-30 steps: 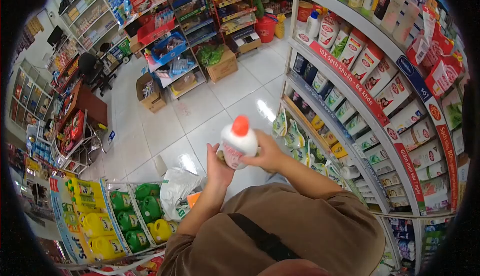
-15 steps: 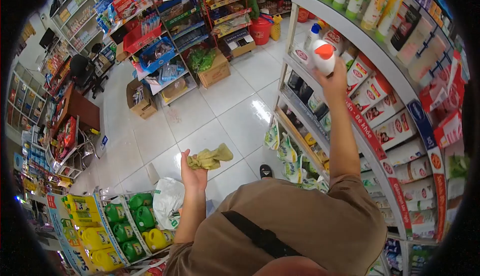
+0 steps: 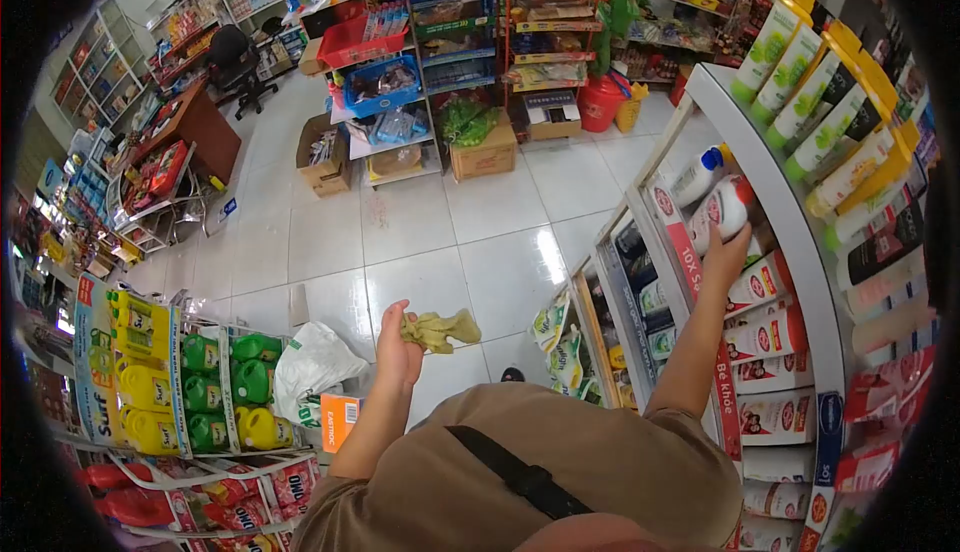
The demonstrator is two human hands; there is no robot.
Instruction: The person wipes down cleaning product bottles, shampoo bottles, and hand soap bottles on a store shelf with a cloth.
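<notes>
On the right, my right hand (image 3: 727, 257) is closed around a white bottle (image 3: 720, 212) with a red cap, which stands tilted at the front of a shelf. Beside it is another white bottle (image 3: 692, 180) with a blue cap. White-and-red pouches (image 3: 757, 287) line the same shelf unit nearer my body. My left hand (image 3: 396, 348) is held out over the floor, gripping a crumpled yellow-green cloth (image 3: 443, 331) that sticks out past the fingers.
Tall bottles (image 3: 800, 102) stand on the upper right shelf (image 3: 745, 112). Green bags (image 3: 560, 347) lean at its foot. At lower left are a rack of yellow and green jugs (image 3: 205, 392), a white plastic bag (image 3: 312, 367) and an orange box (image 3: 340, 422). Cardboard boxes (image 3: 483, 157) sit ahead.
My right hand has moved the white bottle from in front of the shelf onto it, next to the blue-capped bottle. The view has turned right; the left hand still holds the cloth.
</notes>
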